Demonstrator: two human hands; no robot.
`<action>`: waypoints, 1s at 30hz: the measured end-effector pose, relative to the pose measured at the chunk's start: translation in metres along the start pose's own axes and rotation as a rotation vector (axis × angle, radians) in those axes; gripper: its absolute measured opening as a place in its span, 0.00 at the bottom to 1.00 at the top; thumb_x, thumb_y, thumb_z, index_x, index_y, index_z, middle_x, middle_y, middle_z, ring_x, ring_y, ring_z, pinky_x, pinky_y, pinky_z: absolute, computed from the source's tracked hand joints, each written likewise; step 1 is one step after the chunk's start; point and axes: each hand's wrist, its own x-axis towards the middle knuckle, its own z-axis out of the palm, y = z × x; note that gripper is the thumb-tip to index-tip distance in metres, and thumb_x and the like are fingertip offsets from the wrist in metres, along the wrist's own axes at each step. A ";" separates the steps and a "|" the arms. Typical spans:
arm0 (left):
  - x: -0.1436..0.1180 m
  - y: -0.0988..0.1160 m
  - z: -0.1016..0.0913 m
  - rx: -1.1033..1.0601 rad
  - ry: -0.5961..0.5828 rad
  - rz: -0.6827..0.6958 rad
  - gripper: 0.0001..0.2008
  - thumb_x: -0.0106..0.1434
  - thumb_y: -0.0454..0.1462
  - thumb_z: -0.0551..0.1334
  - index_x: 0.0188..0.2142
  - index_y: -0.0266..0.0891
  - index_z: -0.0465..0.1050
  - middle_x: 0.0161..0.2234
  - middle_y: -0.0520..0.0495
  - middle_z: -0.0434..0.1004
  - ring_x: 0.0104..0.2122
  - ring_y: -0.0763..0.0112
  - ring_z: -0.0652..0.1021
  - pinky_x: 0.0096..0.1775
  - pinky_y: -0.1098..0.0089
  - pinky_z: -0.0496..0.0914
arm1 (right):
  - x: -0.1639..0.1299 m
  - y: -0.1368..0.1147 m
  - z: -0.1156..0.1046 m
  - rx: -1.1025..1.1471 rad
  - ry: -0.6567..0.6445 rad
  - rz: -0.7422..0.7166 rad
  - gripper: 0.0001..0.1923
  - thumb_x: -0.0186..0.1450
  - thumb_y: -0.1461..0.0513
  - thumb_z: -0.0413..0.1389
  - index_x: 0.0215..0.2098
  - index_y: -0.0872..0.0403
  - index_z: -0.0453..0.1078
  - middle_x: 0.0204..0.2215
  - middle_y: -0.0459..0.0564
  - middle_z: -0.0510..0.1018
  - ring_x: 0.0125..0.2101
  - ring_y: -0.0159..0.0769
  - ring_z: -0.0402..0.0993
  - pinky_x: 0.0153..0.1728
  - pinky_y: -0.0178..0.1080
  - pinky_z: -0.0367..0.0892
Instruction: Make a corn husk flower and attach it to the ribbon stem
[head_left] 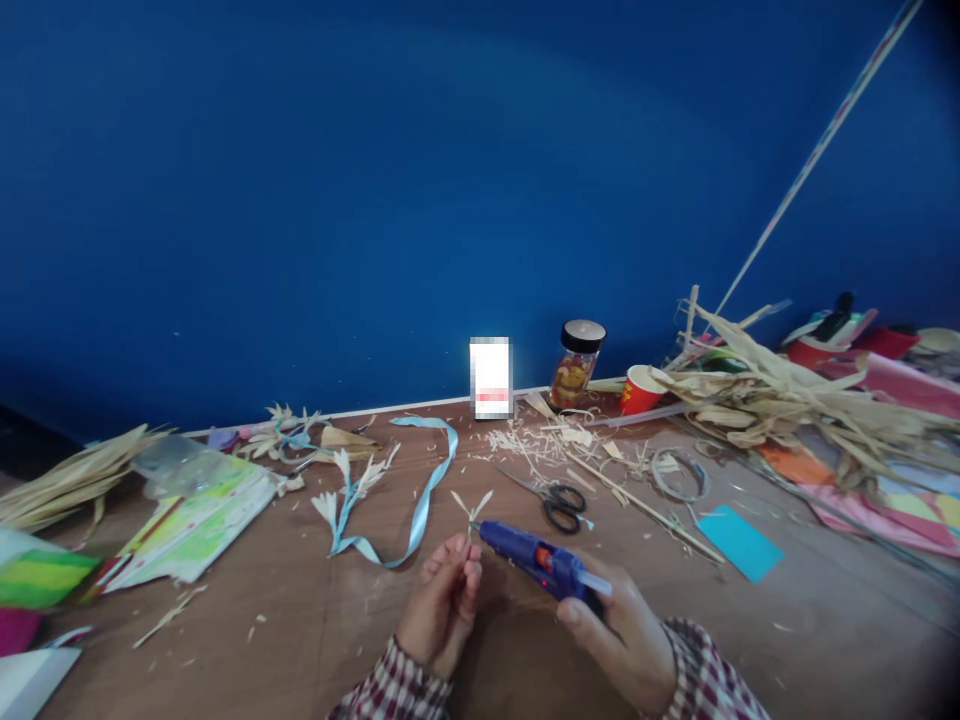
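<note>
My left hand (448, 595) pinches a small stem with pale, petal-like pieces of dried husk (472, 503) spread at its top. In my right hand (626, 645) is a blue glue gun (529, 556), its nozzle pointing left and at or very near the base of the husk pieces. A clear glue stick (596, 583) pokes out of the gun's back end. Just beyond the gun lie black-handled scissors (561, 505). To the left, a light blue ribbon (421, 515) curls across the table, joined to a stem with white husk flowers (346, 490).
Husk scraps (525, 440) litter the brown table (285, 640). A lidded jar (576, 368) and red paper cup (641, 390) stand near the blue wall. Dried husks (795, 395) pile at right, near a blue card (741, 543); painted paper (202, 520) lies left.
</note>
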 end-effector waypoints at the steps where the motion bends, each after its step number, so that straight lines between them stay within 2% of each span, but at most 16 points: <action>1: 0.000 0.000 0.000 -0.002 0.006 0.001 0.07 0.57 0.24 0.56 0.25 0.31 0.69 0.22 0.49 0.72 0.17 0.84 0.72 0.21 0.84 0.71 | 0.000 0.000 0.000 -0.001 -0.001 0.004 0.17 0.62 0.54 0.46 0.43 0.55 0.65 0.25 0.48 0.72 0.26 0.35 0.67 0.28 0.34 0.61; 5: 0.000 0.000 0.001 -0.012 0.019 0.004 0.08 0.58 0.24 0.55 0.27 0.32 0.69 0.22 0.49 0.72 0.18 0.84 0.72 0.22 0.84 0.71 | -0.001 0.000 0.000 0.020 0.000 -0.004 0.18 0.62 0.54 0.46 0.43 0.56 0.65 0.27 0.48 0.73 0.27 0.35 0.68 0.29 0.34 0.62; 12: -0.002 0.000 0.004 0.023 -0.026 -0.007 0.03 0.52 0.27 0.63 0.25 0.31 0.70 0.22 0.50 0.71 0.17 0.84 0.71 0.20 0.84 0.71 | 0.002 0.001 -0.001 0.025 -0.010 -0.006 0.18 0.61 0.54 0.47 0.43 0.56 0.66 0.29 0.51 0.74 0.28 0.37 0.68 0.33 0.37 0.64; 17: -0.004 -0.001 0.004 0.140 -0.076 0.003 0.07 0.48 0.32 0.67 0.27 0.31 0.72 0.24 0.49 0.74 0.19 0.83 0.72 0.23 0.83 0.72 | 0.002 -0.001 -0.001 0.072 -0.014 -0.011 0.18 0.62 0.54 0.46 0.43 0.56 0.66 0.30 0.51 0.74 0.30 0.38 0.69 0.32 0.36 0.64; 21: -0.004 -0.003 0.005 0.205 -0.050 0.022 0.08 0.46 0.32 0.68 0.26 0.32 0.72 0.23 0.49 0.75 0.18 0.83 0.72 0.22 0.83 0.71 | 0.001 0.001 0.000 0.065 -0.007 0.008 0.18 0.61 0.54 0.46 0.42 0.56 0.66 0.27 0.50 0.73 0.28 0.37 0.68 0.32 0.36 0.64; 26: -0.003 -0.005 0.004 0.182 -0.003 0.061 0.09 0.45 0.33 0.69 0.25 0.33 0.71 0.21 0.51 0.74 0.19 0.82 0.73 0.23 0.82 0.72 | -0.001 0.001 0.003 0.063 -0.010 0.022 0.18 0.61 0.53 0.46 0.42 0.56 0.66 0.26 0.50 0.73 0.26 0.37 0.67 0.33 0.37 0.64; 30: -0.002 -0.004 0.004 0.151 0.028 0.085 0.04 0.49 0.30 0.66 0.25 0.32 0.71 0.20 0.52 0.73 0.18 0.83 0.73 0.23 0.83 0.72 | -0.001 -0.002 0.003 0.082 -0.039 0.019 0.18 0.62 0.54 0.46 0.43 0.56 0.65 0.29 0.50 0.74 0.28 0.36 0.68 0.31 0.35 0.63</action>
